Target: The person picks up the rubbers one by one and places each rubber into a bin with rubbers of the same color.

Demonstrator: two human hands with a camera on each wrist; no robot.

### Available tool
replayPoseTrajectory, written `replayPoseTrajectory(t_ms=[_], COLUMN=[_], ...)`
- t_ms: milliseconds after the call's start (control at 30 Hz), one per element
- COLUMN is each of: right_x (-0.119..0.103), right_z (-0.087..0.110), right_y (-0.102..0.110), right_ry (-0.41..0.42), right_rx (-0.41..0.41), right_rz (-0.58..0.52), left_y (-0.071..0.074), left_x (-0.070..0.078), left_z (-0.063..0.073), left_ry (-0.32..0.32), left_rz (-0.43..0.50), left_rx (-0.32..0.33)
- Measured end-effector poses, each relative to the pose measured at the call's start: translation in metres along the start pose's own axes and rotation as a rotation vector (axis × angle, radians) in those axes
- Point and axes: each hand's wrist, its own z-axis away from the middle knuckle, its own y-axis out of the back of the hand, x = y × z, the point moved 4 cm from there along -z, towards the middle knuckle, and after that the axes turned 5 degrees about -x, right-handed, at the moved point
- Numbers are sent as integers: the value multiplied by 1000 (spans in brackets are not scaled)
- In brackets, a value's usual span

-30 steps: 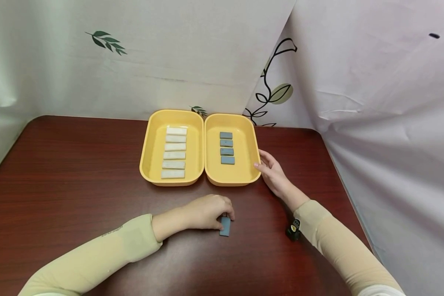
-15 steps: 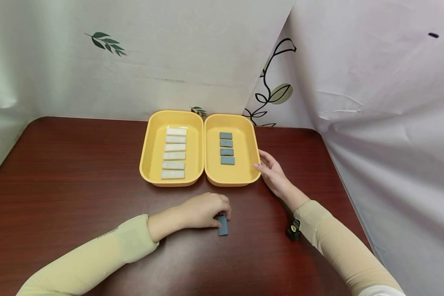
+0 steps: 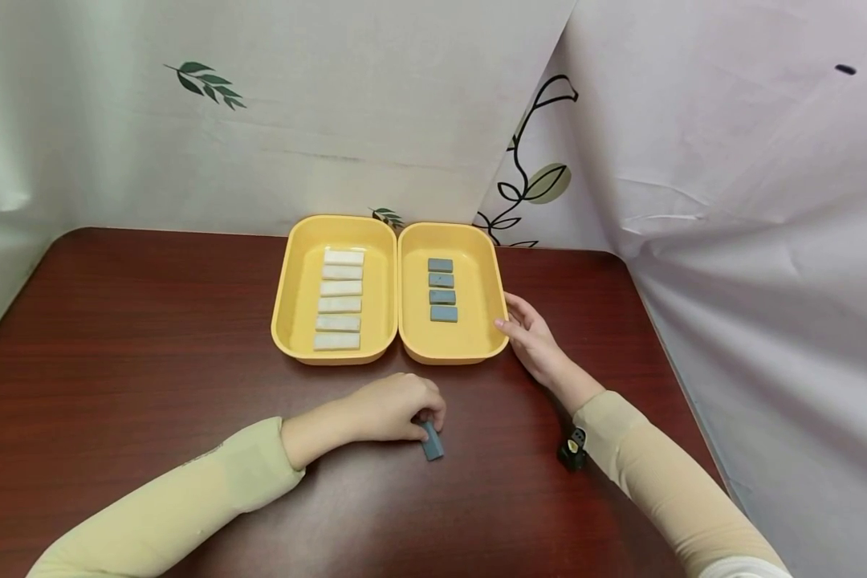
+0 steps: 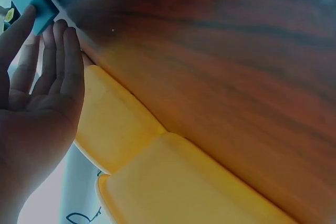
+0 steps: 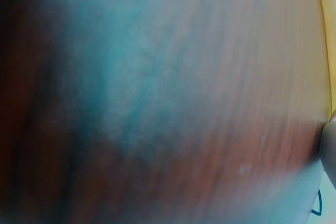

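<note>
In the head view my left hand (image 3: 397, 408) is in front of the two trays and pinches a small blue-grey rectangular tile (image 3: 433, 446) between thumb and fingers. The left wrist view shows the thumb against the face of that tile (image 4: 46, 15), with fingertips behind it. My right hand (image 3: 538, 341) grips the right side of the right yellow tray (image 3: 475, 321), thumb over the rim and fingers along the outer wall. Several blue-grey tiles (image 3: 444, 314) lie in a column inside this tray. Only a sliver of the right hand (image 5: 328, 148) appears in the right wrist view.
Against the right tray stands a left yellow tray (image 3: 299, 321), holding several whitish tiles (image 3: 337, 341) in a column. A small black device (image 3: 571, 449) is beside the right forearm. White printed curtain (image 3: 296, 120) hangs behind the dark red wooden table (image 3: 152, 337).
My left hand has shifted slightly left and away from me with the tile, which has turned from nearly straight to a slant. The right hand has stayed on the tray.
</note>
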Motion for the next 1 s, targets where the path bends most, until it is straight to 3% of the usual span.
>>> replayPoseTrajectory(t_ms=[400, 700, 1000], right_x=[-1, -1, -1], right_z=[-1, -1, 0], right_y=[-1, -1, 0], right_ry=[2, 6, -5], right_rx=[-2, -7, -4], right_rz=[5, -2, 8], left_y=[-2, -4, -6], left_x=[2, 3, 8], left_z=[1, 0, -1], left_ry=[-10, -25, -35], left_rz=[50, 25, -24], left_rx=[-19, -56, -53])
